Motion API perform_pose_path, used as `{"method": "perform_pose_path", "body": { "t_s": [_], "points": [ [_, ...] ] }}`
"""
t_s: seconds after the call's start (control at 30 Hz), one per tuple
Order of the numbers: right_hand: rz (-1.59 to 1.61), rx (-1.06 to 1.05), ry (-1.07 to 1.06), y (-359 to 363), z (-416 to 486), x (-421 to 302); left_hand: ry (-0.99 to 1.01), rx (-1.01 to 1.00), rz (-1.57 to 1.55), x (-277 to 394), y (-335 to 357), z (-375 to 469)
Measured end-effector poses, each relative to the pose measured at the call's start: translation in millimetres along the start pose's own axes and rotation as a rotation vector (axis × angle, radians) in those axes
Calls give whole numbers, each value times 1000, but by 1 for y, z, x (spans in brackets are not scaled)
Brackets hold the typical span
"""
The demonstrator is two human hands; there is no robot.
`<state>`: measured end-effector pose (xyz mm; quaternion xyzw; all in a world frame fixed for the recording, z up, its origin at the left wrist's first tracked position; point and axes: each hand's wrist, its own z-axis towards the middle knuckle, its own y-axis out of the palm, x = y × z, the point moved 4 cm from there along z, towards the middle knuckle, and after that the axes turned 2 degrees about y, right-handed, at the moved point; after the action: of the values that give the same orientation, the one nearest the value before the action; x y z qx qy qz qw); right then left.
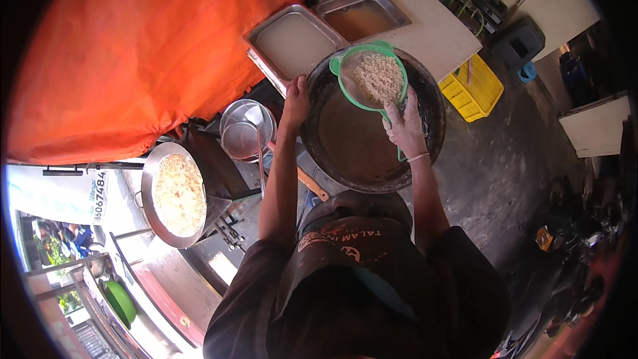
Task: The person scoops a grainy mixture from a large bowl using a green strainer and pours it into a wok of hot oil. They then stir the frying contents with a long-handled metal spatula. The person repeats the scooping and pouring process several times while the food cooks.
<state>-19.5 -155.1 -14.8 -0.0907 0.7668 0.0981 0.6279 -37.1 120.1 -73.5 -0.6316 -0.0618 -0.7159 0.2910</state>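
My right hand point(406, 127), its fingers coated in pale flour or paste, grips the handle of a green plastic strainer point(341, 82). Pale, crumbly wet lumps point(379, 77) fill much of the strainer, which is over the far part of a large dark round basin point(436, 99). Brownish liquid point(359, 144) covers the basin's bottom. On the basin's left rim rests my left hand point(296, 99), fingers curled at the edge. Just beyond it stands a rectangular steel tray of cloudy whitish liquid point(296, 42). A second steel tray point(366, 12) holds brown liquid.
To the left, a wide pan point(149, 174) holds bubbling, frying food point(179, 194). Wire strainers point(239, 139) and a metal spatula point(254, 115) lie between pan and basin, near a wooden handle point(311, 184). An orange tarp point(149, 60) hangs far left; a yellow crate point(473, 89) sits right.
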Motion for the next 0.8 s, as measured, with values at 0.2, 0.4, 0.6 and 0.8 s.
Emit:
{"method": "perform_pose_path", "body": {
  "t_s": [0.2, 0.4, 0.6, 0.8],
  "points": [
    [2, 99, 37, 5, 2, 9, 93, 65, 251, 9, 0, -3],
    [-196, 38, -199, 8, 10, 7, 14, -3, 206, 7, 0, -3],
    [-18, 154, 49, -4, 12, 20, -13, 33, 263, 3, 0, -3],
    [-266, 49, 14, -8, 12, 21, 50, 19, 228, 7, -2, -3]
  ]
}}
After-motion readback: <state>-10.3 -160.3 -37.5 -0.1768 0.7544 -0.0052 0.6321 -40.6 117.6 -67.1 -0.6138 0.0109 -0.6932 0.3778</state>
